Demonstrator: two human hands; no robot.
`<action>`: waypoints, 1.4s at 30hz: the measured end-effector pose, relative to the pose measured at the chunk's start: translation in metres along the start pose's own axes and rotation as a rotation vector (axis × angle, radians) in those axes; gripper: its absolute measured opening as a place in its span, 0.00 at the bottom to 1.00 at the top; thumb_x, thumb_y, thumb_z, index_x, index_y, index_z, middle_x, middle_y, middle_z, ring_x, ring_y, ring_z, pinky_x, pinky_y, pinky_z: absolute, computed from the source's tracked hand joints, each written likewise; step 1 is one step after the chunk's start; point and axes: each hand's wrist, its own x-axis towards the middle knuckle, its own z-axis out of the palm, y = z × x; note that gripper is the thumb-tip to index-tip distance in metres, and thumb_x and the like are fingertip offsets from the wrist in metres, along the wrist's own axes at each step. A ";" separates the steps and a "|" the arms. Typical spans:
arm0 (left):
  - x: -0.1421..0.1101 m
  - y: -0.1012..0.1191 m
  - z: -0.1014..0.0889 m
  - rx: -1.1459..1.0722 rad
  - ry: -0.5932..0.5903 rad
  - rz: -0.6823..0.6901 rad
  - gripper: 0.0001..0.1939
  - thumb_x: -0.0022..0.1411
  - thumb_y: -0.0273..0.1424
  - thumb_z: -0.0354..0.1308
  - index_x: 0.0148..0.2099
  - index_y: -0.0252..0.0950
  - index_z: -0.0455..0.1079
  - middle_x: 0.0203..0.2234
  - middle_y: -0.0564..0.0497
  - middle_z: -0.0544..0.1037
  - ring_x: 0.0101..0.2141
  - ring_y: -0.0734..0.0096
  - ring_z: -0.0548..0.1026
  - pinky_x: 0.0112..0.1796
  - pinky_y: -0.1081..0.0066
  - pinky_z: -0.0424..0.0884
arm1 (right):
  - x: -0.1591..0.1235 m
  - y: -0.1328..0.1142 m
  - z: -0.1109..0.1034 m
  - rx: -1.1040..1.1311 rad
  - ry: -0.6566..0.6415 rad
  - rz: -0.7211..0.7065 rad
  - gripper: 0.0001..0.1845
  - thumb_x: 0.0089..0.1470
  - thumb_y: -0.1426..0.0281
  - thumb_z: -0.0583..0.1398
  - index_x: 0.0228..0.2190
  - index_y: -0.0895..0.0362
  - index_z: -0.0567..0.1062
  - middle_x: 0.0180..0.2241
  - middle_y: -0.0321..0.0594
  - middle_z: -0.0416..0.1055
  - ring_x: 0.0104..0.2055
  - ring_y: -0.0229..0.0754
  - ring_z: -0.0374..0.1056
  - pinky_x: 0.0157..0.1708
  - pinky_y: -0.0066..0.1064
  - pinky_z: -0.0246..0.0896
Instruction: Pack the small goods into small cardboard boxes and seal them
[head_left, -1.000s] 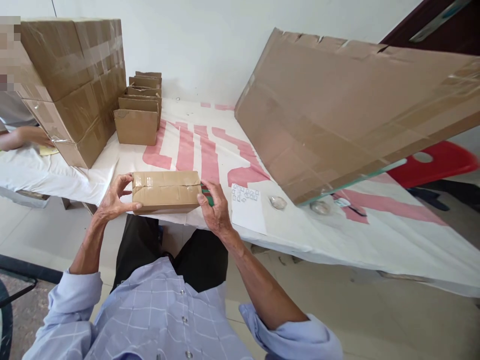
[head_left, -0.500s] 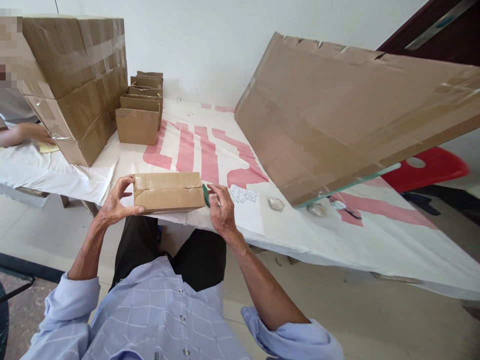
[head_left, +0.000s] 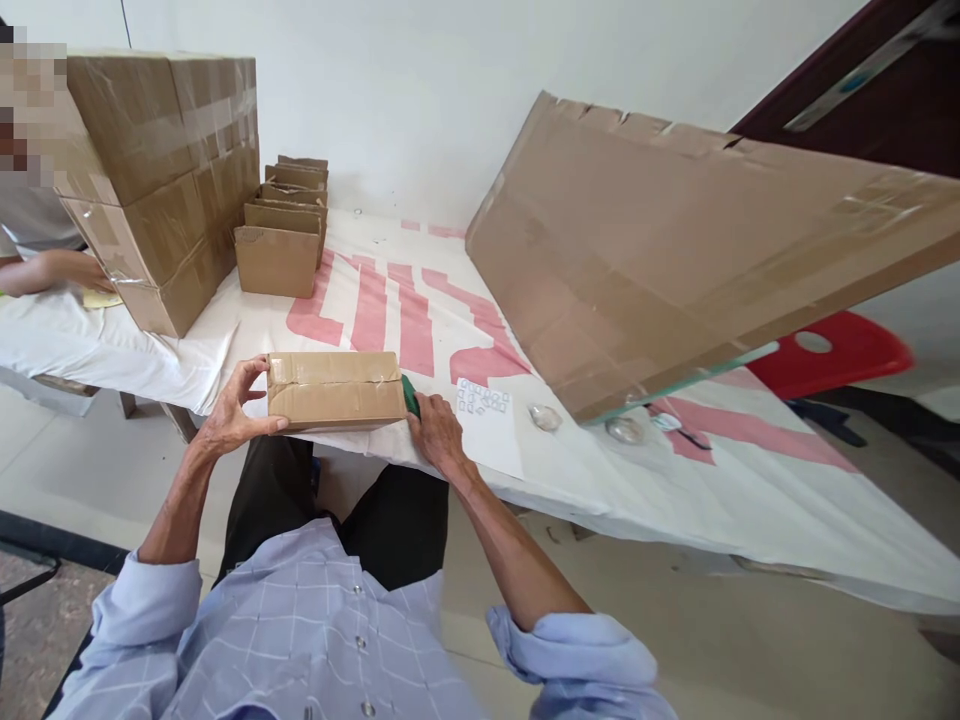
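Note:
A small taped cardboard box lies at the table's near edge, its long side towards me. My left hand grips its left end, thumb at the front lower corner and fingers at the back corner. At the box's right end, my right hand is closed with the back of the hand up. A green object shows between that hand and the box; my fingers hide most of it, and its kind is unclear. Right of this hand lies a white paper sheet with small box-like drawings.
Large taped cartons are stacked at left, beside several open cardboard boxes. A big cardboard sheet leans at right, over two clear round items and glasses. Another person's hand rests at far left. A red chair stands beyond.
My right hand pulled slightly away from the box's right end, then came back lower with its fingers curled down. The green object shifted with it. My left hand stayed on the box.

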 end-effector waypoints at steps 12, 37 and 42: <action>0.013 -0.005 -0.001 -0.051 0.004 -0.058 0.44 0.49 0.49 0.84 0.62 0.47 0.67 0.74 0.38 0.69 0.77 0.34 0.64 0.62 0.46 0.76 | 0.011 -0.029 -0.093 0.781 0.371 0.008 0.24 0.66 0.46 0.61 0.38 0.54 0.81 0.25 0.32 0.68 0.30 0.43 0.63 0.32 0.34 0.62; 0.014 -0.005 0.004 -0.074 0.028 -0.078 0.45 0.48 0.51 0.83 0.63 0.46 0.68 0.72 0.38 0.72 0.76 0.34 0.66 0.59 0.48 0.76 | 0.019 -0.107 -0.153 0.489 -0.043 -0.484 0.12 0.67 0.61 0.65 0.43 0.51 0.87 0.39 0.41 0.86 0.40 0.49 0.80 0.41 0.37 0.71; 0.014 -0.006 0.004 -0.078 0.033 -0.073 0.45 0.49 0.51 0.83 0.63 0.46 0.69 0.71 0.38 0.73 0.76 0.34 0.66 0.59 0.48 0.77 | 0.022 -0.114 -0.160 0.475 -0.042 -0.530 0.13 0.68 0.59 0.65 0.43 0.51 0.87 0.39 0.41 0.86 0.38 0.48 0.78 0.40 0.37 0.69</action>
